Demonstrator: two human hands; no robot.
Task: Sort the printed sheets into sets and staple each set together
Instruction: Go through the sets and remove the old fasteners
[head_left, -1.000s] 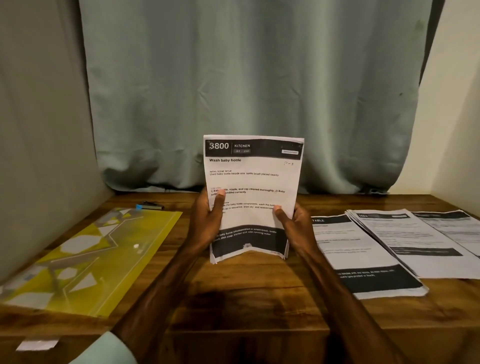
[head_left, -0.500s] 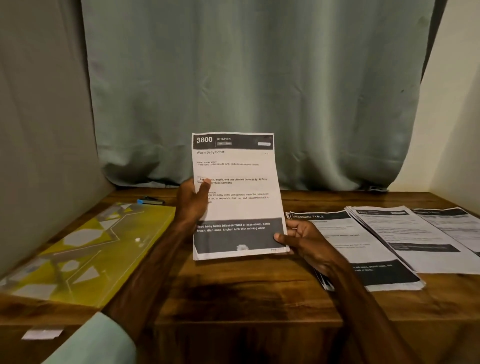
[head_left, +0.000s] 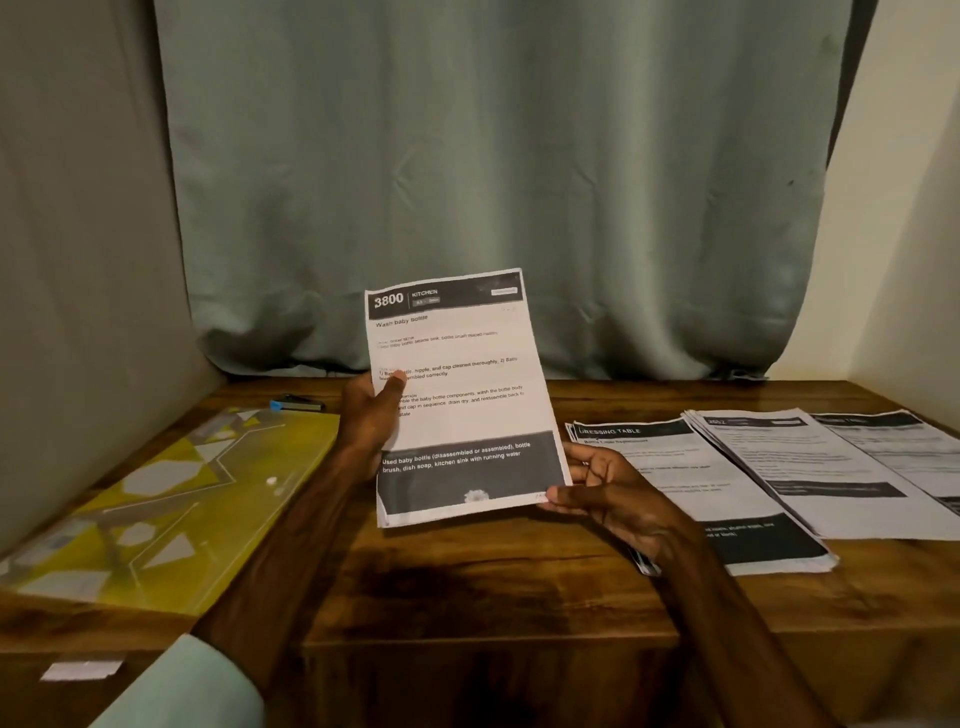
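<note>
At the left edge of the table (head_left: 493, 582) we see a yellow folder (head_left: 171, 499) lying flat. Behind it, near the back left corner, is a small dark tool (head_left: 297, 402) with a blue tip. Our left hand (head_left: 371, 421) grips the left side of a set of sheets (head_left: 457, 405), thumb on the front page, holding it upright above the table's middle. Our right hand (head_left: 608, 493) pinches the set's lower right corner. Toward the right edge, three piles of printed sheets (head_left: 810, 467) lie flat, overlapping one another.
</note>
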